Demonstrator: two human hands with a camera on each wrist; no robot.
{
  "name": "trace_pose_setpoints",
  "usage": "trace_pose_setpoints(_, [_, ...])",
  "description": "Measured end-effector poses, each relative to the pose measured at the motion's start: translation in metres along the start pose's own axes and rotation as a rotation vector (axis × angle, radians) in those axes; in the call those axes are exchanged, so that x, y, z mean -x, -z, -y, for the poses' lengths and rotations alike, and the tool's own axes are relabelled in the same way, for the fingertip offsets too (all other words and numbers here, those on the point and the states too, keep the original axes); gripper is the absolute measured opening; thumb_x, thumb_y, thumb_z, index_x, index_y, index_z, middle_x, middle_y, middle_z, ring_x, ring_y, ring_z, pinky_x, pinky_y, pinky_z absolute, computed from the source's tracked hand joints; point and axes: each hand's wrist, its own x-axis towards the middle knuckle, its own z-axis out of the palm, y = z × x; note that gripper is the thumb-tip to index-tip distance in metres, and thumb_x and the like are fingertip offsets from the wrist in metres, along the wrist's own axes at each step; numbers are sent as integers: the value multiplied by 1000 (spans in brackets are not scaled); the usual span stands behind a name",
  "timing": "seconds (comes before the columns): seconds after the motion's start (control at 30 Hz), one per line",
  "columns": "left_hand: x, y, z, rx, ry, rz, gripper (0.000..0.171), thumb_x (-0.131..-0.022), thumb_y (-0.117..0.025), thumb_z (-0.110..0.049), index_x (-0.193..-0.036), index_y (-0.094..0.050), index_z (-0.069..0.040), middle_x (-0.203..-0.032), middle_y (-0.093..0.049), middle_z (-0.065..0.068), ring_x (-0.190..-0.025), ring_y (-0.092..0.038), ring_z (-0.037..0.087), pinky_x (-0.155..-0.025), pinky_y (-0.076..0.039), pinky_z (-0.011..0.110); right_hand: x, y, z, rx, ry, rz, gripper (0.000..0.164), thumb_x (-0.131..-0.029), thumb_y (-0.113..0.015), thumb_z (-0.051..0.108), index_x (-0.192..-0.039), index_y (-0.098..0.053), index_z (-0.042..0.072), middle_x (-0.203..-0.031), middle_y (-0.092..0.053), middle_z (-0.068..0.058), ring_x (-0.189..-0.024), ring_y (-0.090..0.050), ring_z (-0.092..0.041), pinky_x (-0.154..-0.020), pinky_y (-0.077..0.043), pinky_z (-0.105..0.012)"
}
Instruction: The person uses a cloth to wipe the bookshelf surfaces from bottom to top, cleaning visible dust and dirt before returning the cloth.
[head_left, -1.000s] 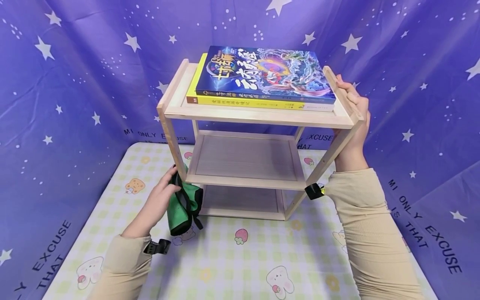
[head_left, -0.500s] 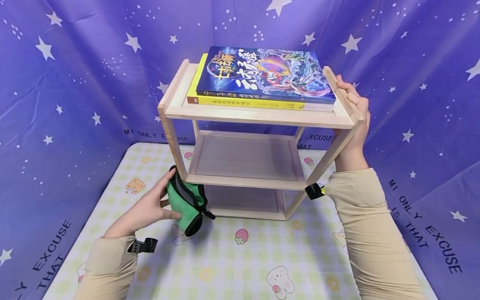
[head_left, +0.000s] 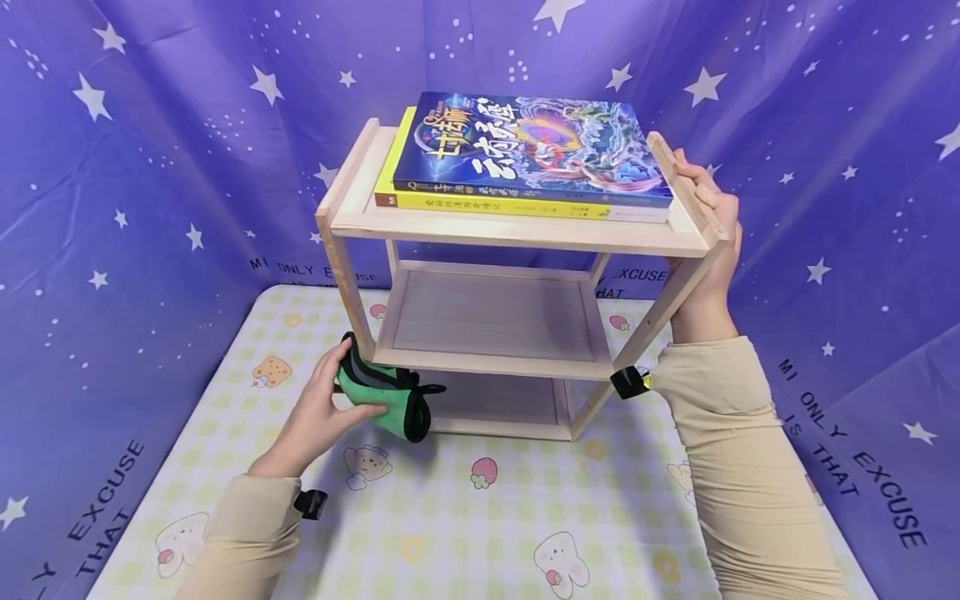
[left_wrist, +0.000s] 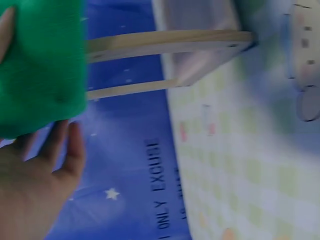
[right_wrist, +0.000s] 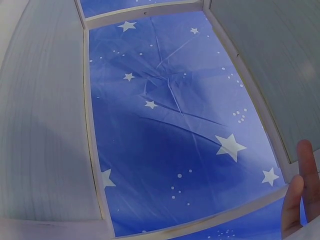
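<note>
The person's left hand (head_left: 318, 417) pinches a green pouch (head_left: 384, 406) at the lower left of the wooden shelf (head_left: 498, 312), as I see it; the right hand (head_left: 712, 229) grips its upper right side, near two stacked books (head_left: 525, 154) on top.

a three-tier rack of pale bare wood (head_left: 495, 317) stands on the rectangular desk with a green-and-white checked cloth (head_left: 450, 517), toward its far side; a purple-blue starry fabric curtain (head_left: 225, 100) is behind it and on both sides. on the top tier lies a yellow rectangular book (head_left: 525, 207), and on that a blue illustrated rectangular book (head_left: 532, 142), leaving the lower one bare along the left and front edges. a green fabric pouch with black edging (head_left: 386, 408) is at the rack's lower front left, its right end before the bottom tier. the left grip (head_left: 318, 417) holds it from the left; the right grip (head_left: 716, 221) is on the rack's upper right side.
</note>
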Motion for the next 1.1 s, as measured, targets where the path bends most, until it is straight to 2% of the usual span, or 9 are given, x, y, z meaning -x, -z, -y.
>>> trace_pose_setpoints(0.17, [1,-19,14,16,-96,-160,104,-73,-87,-13,-155,-24,-5,-156,-31,24,-134,-41,42,-109,-34,61,-2,1,-1,-40,-12,4,44,-101,-29,4,-88,-71,-1,-149,-46,-24,-141,-45,-28,-111,-40,-28])
trace_pose_setpoints(0.27, [2,-33,20,51,-187,-275,108,-69,-88,-5,-154,-22,-2,-151,-37,27,-136,-40,41,-119,-30,41,-2,1,-2,-29,-10,6,44,-101,-29,5,-89,-71,-1,-148,-47,-24,-140,-45,-27,-111,-40,-28])
trace_pose_setpoints(0.4, [3,-52,27,105,-278,-409,112,-73,-88,-15,-153,-12,3,-144,-43,30,-130,-46,16,-109,-28,8,0,0,-2,-28,-25,23,44,-101,-29,6,-90,-72,0,-150,-44,-23,-141,-45,-26,-112,-40,-27])
trace_pose_setpoints(0.47, [4,-59,29,117,-304,-454,111,-76,-86,-17,-152,-8,5,-141,-44,31,-127,-47,10,-107,-30,6,-1,0,-2,-24,-26,27,44,-100,-29,6,-90,-72,1,-151,-44,-23,-141,-45,-25,-112,-39,-27])
trace_pose_setpoints(0.6, [4,-67,23,120,-263,-485,115,-73,-87,-8,-154,-6,3,-140,-49,30,-125,-52,27,-106,-32,8,-2,0,-1,-71,-32,23,45,-100,-28,6,-89,-71,-2,-150,-44,-23,-141,-43,-25,-114,-37,-28])
trace_pose_setpoints(0.67, [4,-69,19,130,-221,-484,118,-71,-88,-8,-156,-6,0,-141,-49,29,-126,-51,37,-110,-35,19,-3,1,0,-83,-33,22,45,-99,-28,6,-89,-71,-2,-150,-44,-23,-142,-43,-25,-114,-37,-28])
trace_pose_setpoints(0.87, [2,-72,9,168,-125,-503,128,-67,-87,-50,-157,-7,-6,-150,-29,33,-138,-34,46,-109,-31,64,-4,1,0,-92,-32,27,47,-100,-26,5,-88,-70,-3,-153,-40,-25,-144,-40,-27,-114,-37,-27])
trace_pose_setpoints(0.97, [2,-76,7,185,-117,-549,129,-66,-85,-56,-156,-9,-3,-153,-30,31,-141,-32,46,-112,-29,62,-3,1,-1,-38,-8,23,45,-100,-28,5,-88,-71,0,-151,-43,-25,-143,-42,-28,-113,-39,-28])
trace_pose_setpoints(1.1, [3,-85,7,205,-145,-626,122,-68,-91,-34,-154,-12,3,-152,-37,27,-139,-37,42,-118,-29,38,-2,1,-1,-22,-9,26,44,-100,-29,6,-89,-72,1,-151,-44,-24,-142,-43,-26,-113,-38,-28])
